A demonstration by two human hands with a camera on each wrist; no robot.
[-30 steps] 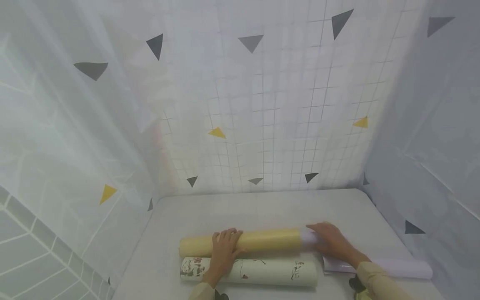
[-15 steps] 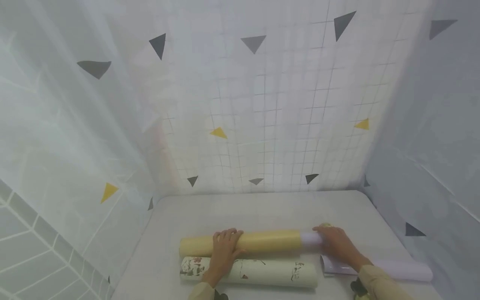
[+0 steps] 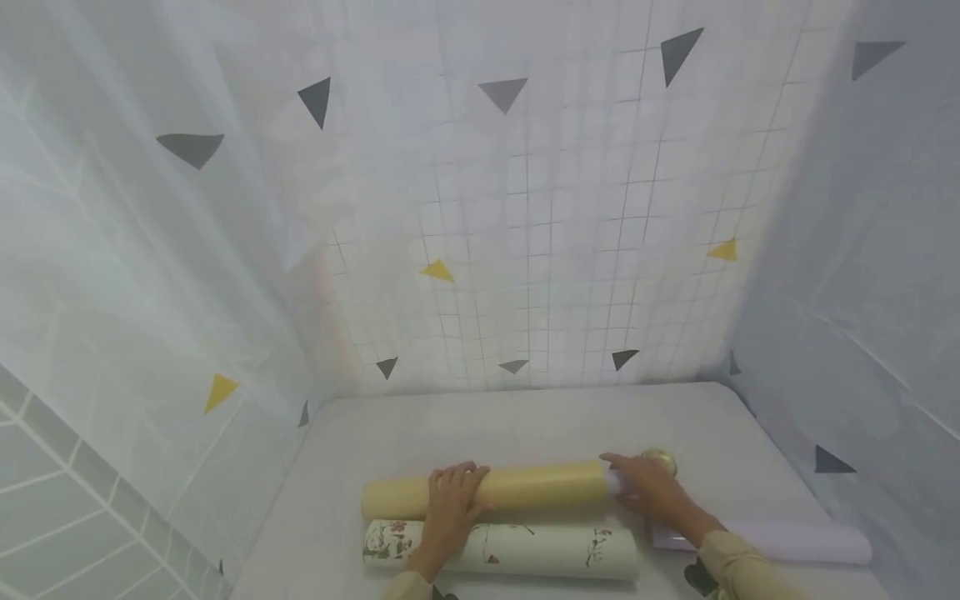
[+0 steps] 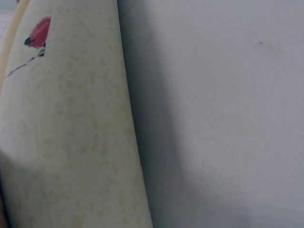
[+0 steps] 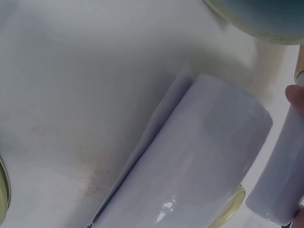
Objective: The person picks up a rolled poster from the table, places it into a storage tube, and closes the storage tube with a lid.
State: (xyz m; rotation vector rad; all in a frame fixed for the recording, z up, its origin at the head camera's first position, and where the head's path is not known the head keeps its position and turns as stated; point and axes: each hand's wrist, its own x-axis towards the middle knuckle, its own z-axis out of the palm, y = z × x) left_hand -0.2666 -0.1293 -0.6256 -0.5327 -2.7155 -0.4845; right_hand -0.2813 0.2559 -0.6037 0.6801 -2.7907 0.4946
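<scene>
the left hand (image 3: 452, 498) is curling over the yellow roll (image 3: 525, 487), which is lying crosswise on the white tabletop (image 3: 510, 425) — fingers wrapped on its top. the right hand (image 3: 647, 490) is gripping the pale inner roll (image 5: 280, 185) sticking out of the yellow roll's right end. just nearer is lying a painted scroll (image 3: 517, 550), and to the right a white roll (image 3: 795, 542). a gold lid (image 3: 662, 458) is sitting just beyond the right hand.

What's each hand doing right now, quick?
Left hand: fingers curled over the yellow paper roll, holding it.
Right hand: fingers curled on that roll's white end, gripping it.
</scene>
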